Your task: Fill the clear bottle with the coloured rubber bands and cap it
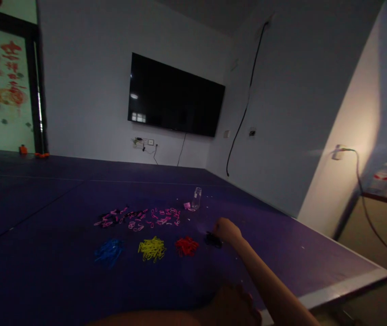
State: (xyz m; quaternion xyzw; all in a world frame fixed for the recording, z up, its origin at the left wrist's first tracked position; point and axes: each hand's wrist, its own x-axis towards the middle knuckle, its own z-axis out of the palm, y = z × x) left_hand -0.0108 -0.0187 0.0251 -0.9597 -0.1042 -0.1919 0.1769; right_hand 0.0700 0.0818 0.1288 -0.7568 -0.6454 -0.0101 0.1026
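Left hand (pixel 229 308) lies shadowed low in front, its grip impossible to tell, while across the purple table (pixel 274 235) sit the blue pile (pixel 109 252) of small loops, yellow pile (pixel 151 249), red pile (pixel 186 246) and black pile (pixel 212 241), where the right hand (pixel 227 231) curls, any hold on a loop unclear.

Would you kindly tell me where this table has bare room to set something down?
Mostly bare: left of the blue pile, and between the right forearm and white table edge. Crowded: yellow pile, red pile, black pile, with pink bands behind.
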